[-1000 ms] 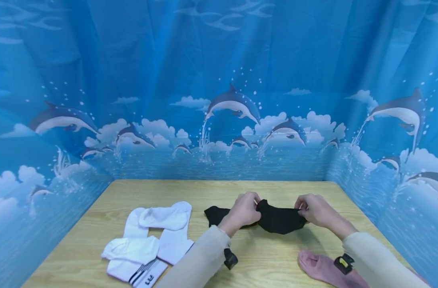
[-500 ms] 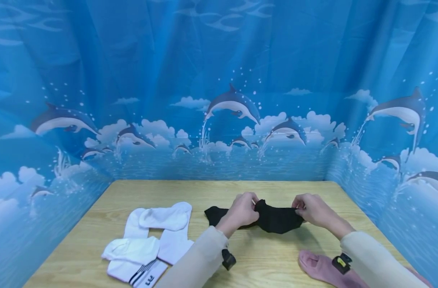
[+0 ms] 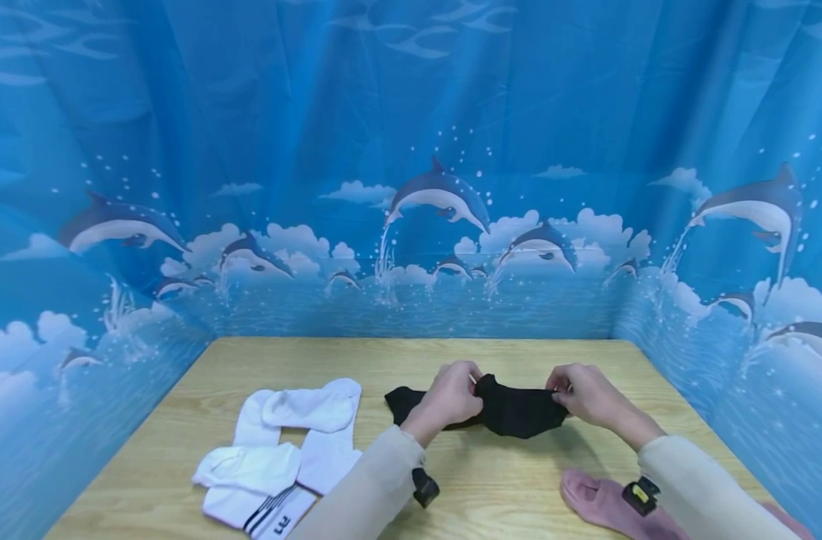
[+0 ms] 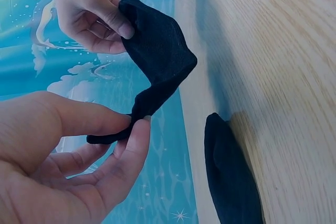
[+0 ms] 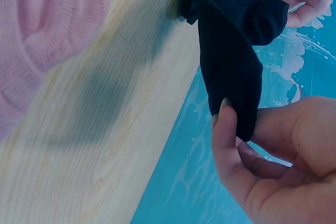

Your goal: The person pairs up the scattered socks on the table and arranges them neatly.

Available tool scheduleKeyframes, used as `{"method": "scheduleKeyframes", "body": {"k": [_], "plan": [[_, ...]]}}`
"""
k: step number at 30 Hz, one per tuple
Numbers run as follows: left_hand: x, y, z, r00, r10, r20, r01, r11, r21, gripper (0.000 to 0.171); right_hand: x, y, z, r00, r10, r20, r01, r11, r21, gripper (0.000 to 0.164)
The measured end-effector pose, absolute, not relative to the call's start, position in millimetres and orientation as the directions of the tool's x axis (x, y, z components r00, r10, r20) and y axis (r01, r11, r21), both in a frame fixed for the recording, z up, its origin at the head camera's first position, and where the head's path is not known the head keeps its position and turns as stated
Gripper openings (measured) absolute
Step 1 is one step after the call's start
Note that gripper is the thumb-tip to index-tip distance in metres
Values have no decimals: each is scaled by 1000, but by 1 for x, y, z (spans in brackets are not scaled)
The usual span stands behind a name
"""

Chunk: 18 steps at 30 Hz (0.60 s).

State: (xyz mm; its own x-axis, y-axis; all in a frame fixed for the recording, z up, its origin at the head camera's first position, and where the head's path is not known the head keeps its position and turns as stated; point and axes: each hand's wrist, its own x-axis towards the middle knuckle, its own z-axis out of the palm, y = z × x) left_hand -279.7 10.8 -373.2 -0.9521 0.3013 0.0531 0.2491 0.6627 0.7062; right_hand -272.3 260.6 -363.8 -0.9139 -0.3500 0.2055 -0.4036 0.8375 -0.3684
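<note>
At the left of the desk (image 3: pixel 492 480), white socks (image 3: pixel 249 469) lay overlapped. Next, one black sock (image 3: pixel 406 403) lay partly hidden by the left hand (image 3: pixel 451 394), whose fingers pinched a second black sock (image 3: pixel 522 411) near one end. This sock hung above the desk — its other end pinched by fingers of the right hand (image 3: pixel 586 394). Rightmost, the right sleeve (image 3: pixel 711 480) partly hid a pink sock (image 3: pixel 607 504).

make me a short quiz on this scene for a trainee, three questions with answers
1. True or false: the left hand and right hand pinch the same black sock.
2. In the head view, which colour sock is partly hidden by the right sleeve: A white, B pink, C black?
3. Fill in: the white socks lie on the person's ____ side of the table.

Key: 1 true; 2 B; 3 left.
</note>
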Motion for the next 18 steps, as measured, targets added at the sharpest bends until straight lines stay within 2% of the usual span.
{"method": "scheduleKeyframes", "body": {"k": [18], "plan": [[-278, 2, -372, -955, 292, 55, 241, 652, 719, 31, -275, 257, -363, -902, -368, 225, -427, 831, -356, 4]]}}
